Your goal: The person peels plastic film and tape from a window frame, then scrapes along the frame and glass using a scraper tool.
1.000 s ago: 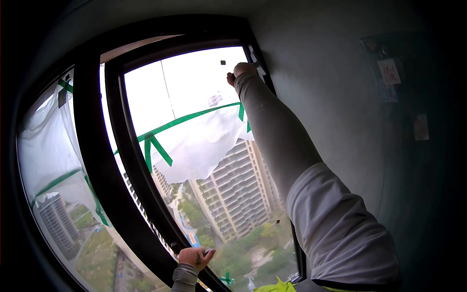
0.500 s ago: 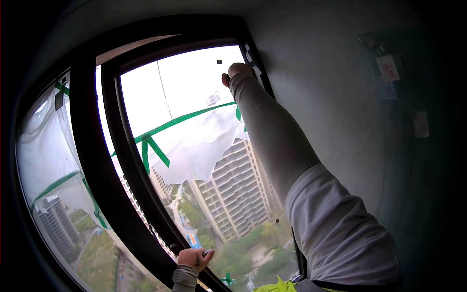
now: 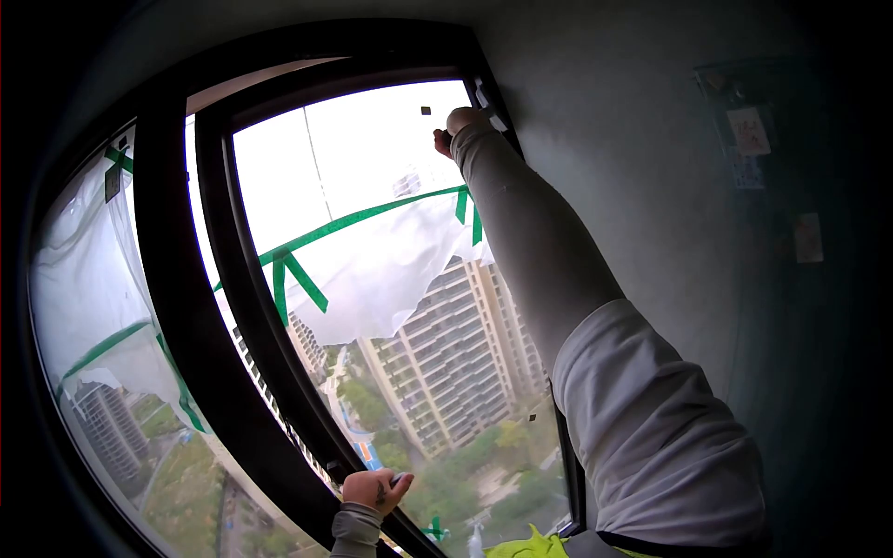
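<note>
A dark-framed window sash stands in front of me, with a strip of outdoor light along its left side. My left hand is closed around the window handle low on the sash's left upright; only the handle's pale end shows. My right arm reaches up across the glass. Near the top right corner of the frame, my right hand is closed, its fingers mostly turned away. Whatever it holds is hidden. Just right of it, a pale metal fitting sits on the frame upright.
Torn white plastic film hangs on the glass under green tape. A thick dark mullion divides off a film-covered pane at left. The grey wall on the right carries paper notes. Tall buildings stand far below outside.
The view has shifted slightly, and my right hand appears a little higher and further right along with the window. Both hands stay closed in about the same places on the window.
</note>
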Demonstrator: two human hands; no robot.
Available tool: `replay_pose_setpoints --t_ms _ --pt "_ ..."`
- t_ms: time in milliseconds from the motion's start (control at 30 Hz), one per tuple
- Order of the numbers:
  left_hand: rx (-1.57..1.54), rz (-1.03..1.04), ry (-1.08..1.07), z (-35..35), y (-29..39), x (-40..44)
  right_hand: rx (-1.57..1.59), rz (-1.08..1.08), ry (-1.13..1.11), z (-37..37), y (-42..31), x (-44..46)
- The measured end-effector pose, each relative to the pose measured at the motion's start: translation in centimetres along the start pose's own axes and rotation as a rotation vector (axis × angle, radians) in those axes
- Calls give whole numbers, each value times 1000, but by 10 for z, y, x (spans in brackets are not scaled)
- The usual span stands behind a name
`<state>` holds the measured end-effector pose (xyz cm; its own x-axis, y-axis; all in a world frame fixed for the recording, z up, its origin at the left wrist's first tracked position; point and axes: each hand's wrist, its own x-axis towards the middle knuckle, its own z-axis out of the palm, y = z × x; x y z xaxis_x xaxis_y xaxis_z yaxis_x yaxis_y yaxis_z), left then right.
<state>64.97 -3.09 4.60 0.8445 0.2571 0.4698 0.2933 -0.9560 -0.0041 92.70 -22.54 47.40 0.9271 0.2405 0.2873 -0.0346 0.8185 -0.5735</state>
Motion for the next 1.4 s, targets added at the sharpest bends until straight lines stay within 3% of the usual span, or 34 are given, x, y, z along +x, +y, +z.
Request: replay_pose_setpoints --t_ms 67,100,233,333,467,667,733,833,933,967,1000,1033,1133,1167,1400 --pt "12 12 -5 -2 0 0 -33 -32 28 5 -1 18" --pt "18 23 -1 -2 -1 -1 107 177 59 12 -12 34" --pt "63 37 52 12 -9 0 158 136 110 23 -13 30" --pt "11 50 83 10 -10 -3 0 -24 143 24 -6 39" --pt "-3 53 80 8 -8 -1 19 48 -5 13 -10 19" --pt "4 20 57 5 -5 -1 -206 -204 -3 22 0 15" --pt "22 11 19 0 -3 -1 -181 -177 -9 25 -7 23" --pt "19 11 -11 -1 -2 -1 -117 -111 0 29 -21 45" --pt "0 12 3 0 -5 -2 -10 64 -42 44 -57 133" --pt "-8 19 11 1 -5 -1 23 426 -416 47 -65 136" --pt "-15 18 14 2 -4 1 35 170 -72 55 -72 139" --pt "-17 31 26 4 -5 1 29 152 -32 54 -72 144" --pt "-16 39 29 1 -5 0 -2 196 -5 52 -65 126" --pt "-17 30 19 0 -4 0 -10 119 30 56 -57 84" --pt "-10 -14 -29 -3 -2 0 50 15 24 57 -46 51"
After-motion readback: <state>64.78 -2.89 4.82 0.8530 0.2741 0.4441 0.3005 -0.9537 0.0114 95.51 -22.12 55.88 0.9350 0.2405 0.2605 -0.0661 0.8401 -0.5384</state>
